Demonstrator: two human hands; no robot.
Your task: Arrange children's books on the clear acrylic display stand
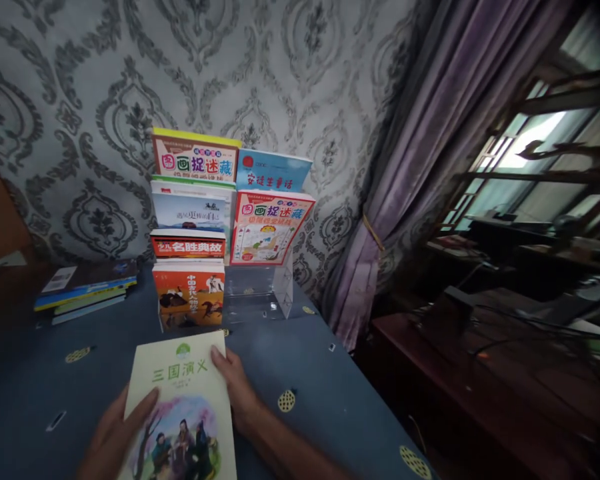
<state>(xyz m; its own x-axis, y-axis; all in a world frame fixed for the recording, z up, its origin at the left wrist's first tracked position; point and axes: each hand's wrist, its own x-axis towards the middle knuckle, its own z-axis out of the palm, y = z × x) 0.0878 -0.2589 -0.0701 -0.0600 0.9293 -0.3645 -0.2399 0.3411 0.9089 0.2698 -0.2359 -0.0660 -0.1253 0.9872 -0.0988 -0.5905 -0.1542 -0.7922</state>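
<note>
Down at 6 o'clock, pale green book (183, 400) lies flat on the blue table (330, 393), cover up. Left hand (113, 440) clasps its left edge, thumb pressed on the cover; right hand (235, 387) grips the right edge w/ thumb on top, fingers hidden underneath. At 12 from the book stands a clear acrylic rack (260, 287): left column full w/ four tiers of books (190, 220), right column has two up top, lower tiers bare. So rack looks partly filled, approx. Flat stack of books (85, 287) waits at 10 o'clock. Purple curtain (410, 173) at 2.
</note>
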